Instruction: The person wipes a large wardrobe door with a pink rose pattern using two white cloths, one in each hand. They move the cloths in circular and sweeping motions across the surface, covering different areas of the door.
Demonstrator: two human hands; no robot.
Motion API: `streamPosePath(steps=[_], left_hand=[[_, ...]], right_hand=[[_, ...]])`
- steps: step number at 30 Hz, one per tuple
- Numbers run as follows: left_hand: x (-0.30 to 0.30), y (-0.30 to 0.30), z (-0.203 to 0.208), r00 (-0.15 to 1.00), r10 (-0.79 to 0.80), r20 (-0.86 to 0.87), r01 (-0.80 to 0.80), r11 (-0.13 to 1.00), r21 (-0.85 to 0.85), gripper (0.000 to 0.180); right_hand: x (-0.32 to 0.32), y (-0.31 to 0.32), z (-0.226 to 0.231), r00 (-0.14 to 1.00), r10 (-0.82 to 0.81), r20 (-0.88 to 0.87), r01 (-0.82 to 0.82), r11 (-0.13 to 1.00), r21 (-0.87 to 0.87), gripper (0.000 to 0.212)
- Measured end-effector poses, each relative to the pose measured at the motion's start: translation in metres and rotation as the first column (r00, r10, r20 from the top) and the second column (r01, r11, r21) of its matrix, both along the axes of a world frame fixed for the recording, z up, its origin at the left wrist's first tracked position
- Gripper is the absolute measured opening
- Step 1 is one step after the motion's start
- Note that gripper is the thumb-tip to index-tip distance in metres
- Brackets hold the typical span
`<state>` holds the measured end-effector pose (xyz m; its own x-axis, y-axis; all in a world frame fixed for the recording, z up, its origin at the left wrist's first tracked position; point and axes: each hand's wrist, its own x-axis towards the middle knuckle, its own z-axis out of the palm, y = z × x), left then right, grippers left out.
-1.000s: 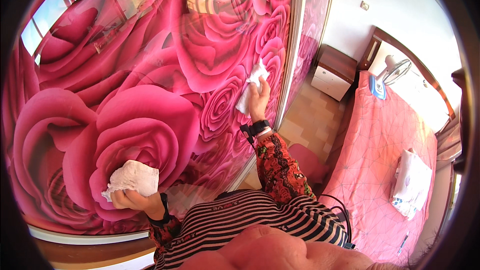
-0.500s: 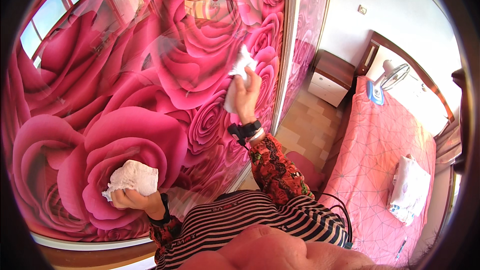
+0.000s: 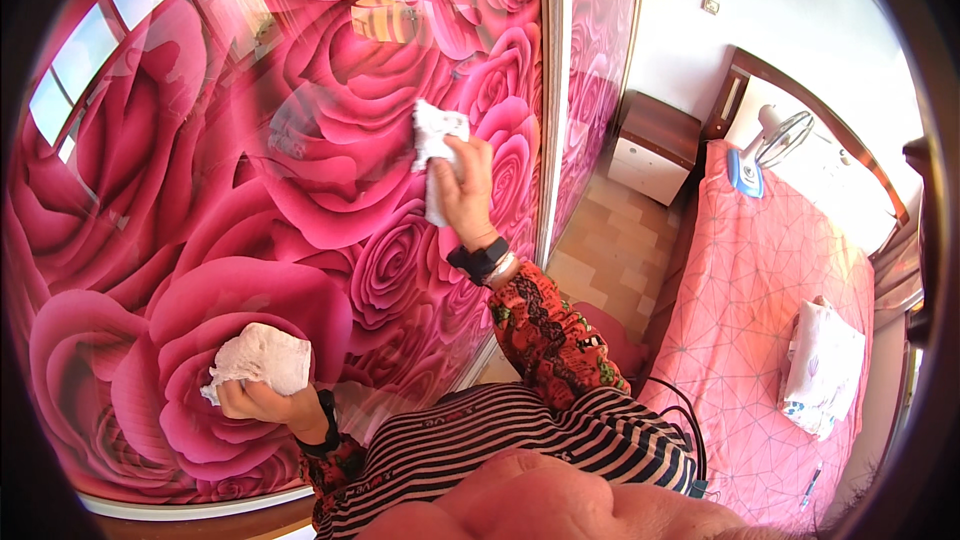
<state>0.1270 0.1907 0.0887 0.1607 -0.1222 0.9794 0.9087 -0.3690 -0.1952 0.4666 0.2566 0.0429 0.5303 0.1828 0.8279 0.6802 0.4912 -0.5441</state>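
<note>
My left hand (image 3: pixel 262 402) is closed round a crumpled white cloth (image 3: pixel 265 355), low in front of a glossy panel (image 3: pixel 180 210) printed with large pink roses. Higher up and to the right, my right hand (image 3: pixel 468 190) presses a second white cloth (image 3: pixel 440 130) against the same panel. Part of that cloth sticks out above the fingers and part hangs below the thumb. Both wrists wear dark bands. Windows are mirrored in the panel's shiny surface.
A pale frame (image 3: pixel 556 110) edges the panel on its right. Beyond it are a brown and white nightstand (image 3: pixel 652 150) and a bed with a pink cover (image 3: pixel 740 320). On the bed lie a blue and white fan (image 3: pixel 748 172) and a white pillow (image 3: pixel 824 365). Black cables (image 3: pixel 690 420) hang beside me.
My right hand and its cloth have moved left across the panel, and the cloth is spread differently above the fingers. My left hand stays nearly where it was, still gripping its cloth.
</note>
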Motion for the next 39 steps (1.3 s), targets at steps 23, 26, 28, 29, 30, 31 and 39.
streamPosePath(steps=[23,26,28,29,30,31,39], left_hand=[[0.041,0.017,0.019,0.995,-0.096,-0.006,0.096,0.995,0.041,0.031],[0.048,0.020,0.022,0.997,-0.080,-0.012,0.080,0.997,-0.004,0.030],[0.048,0.020,0.023,0.999,-0.009,-0.037,0.009,1.000,0.004,0.032],[0.048,0.020,0.023,0.998,0.028,-0.049,-0.027,1.000,0.009,0.032],[0.049,0.020,0.025,0.999,0.006,-0.054,-0.006,1.000,0.004,0.033],[0.048,0.023,0.023,0.998,-0.015,-0.056,0.014,1.000,-0.007,0.033],[0.051,0.024,0.018,0.997,0.061,-0.055,-0.059,0.998,0.033,0.034]], right_hand=[[0.004,0.006,0.021,0.989,0.075,-0.128,-0.079,0.997,-0.024,0.036],[-0.020,-0.005,0.059,0.968,0.214,0.130,-0.220,0.975,0.028,0.037],[-0.017,-0.006,0.066,0.958,0.194,0.212,-0.208,0.977,0.047,0.037],[-0.010,-0.003,0.066,0.956,0.178,0.234,-0.197,0.979,0.059,0.037],[-0.002,0.001,0.062,0.953,0.156,0.260,-0.185,0.978,0.092,0.037],[0.010,0.005,0.051,0.967,0.106,0.233,-0.125,0.990,0.071,0.039],[0.093,0.045,-0.085,0.909,-0.051,-0.415,-0.008,0.990,-0.138,0.034]])
